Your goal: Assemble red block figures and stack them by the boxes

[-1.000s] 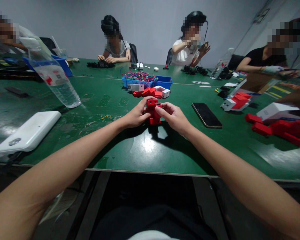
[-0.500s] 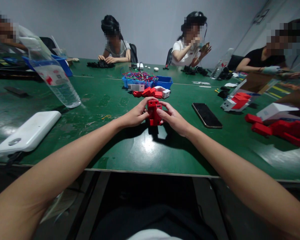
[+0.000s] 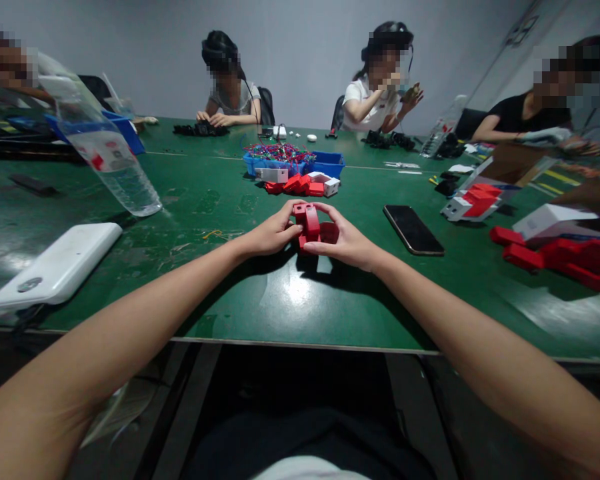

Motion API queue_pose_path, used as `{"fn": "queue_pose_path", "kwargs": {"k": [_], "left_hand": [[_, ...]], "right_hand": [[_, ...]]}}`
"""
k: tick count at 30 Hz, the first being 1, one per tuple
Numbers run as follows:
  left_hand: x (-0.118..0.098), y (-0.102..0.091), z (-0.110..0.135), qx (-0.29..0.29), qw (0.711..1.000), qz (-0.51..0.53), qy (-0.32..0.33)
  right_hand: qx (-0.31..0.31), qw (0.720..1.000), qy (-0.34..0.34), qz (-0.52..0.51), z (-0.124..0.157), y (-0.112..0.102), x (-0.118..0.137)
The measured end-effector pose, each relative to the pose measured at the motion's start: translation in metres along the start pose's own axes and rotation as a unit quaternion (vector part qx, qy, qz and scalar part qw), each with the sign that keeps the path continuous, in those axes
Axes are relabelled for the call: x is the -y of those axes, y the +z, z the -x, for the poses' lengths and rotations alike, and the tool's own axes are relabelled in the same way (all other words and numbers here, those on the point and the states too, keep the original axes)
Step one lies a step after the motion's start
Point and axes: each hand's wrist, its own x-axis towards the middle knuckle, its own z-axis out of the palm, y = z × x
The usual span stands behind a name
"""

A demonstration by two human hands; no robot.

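A red plastic housing [image 3: 309, 223] with two small holes in its top is held just above the green table [image 3: 260, 300], between my two hands. My left hand [image 3: 274, 233] grips its left side, thumb in front and fingers behind. Curled round the right side is my right hand [image 3: 353, 244], its thumb low at the front and its index finger over the top. A curved red section shows between the right thumb and fingers; whether it is a separate piece I cannot tell. Beyond the hands lie several red parts [image 3: 300, 184] and white parts [image 3: 273, 175].
Blue bins [image 3: 330, 163], one heaped with coloured wires [image 3: 280, 153], stand beyond. A phone [image 3: 414, 230] lies right; a white power bank [image 3: 60, 263] and water bottle [image 3: 115, 167] are left. Red housings [image 3: 580, 263] and boxes [image 3: 515, 167] sit far right. Several people sit around the table.
The red housing has turned in my hands, so a curved section and gap now show on its right. My right thumb has moved down and its grip has widened.
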Motion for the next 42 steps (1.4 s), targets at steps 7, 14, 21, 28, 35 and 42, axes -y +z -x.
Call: {"fn": "queue_pose_path", "kwargs": {"k": [7,14,21,28,35,42], "left_hand": [[0.002,-0.001,0.000,-0.016,1.000,-0.017,-0.011],[0.009,-0.004,0.000,-0.013,0.999,-0.033,-0.013],[0.006,-0.006,-0.001,-0.072,0.996,0.047,-0.030],[0.006,0.000,-0.004,-0.123,0.983,0.112,-0.083],[-0.012,0.009,-0.003,-0.168,0.985,0.026,-0.027],[-0.012,0.004,0.002,-0.116,0.986,-0.104,0.059]], "right_hand": [[-0.010,0.993,-0.047,0.108,0.000,0.001,-0.005],[-0.022,0.986,-0.051,0.160,0.000,-0.002,-0.009],[0.033,0.999,-0.027,0.027,-0.003,-0.005,-0.012],[0.031,0.999,-0.015,-0.015,-0.002,-0.006,-0.004],[-0.001,1.000,-0.013,-0.019,-0.002,-0.008,-0.007],[-0.013,0.999,-0.004,-0.051,-0.004,-0.009,-0.012]]}}
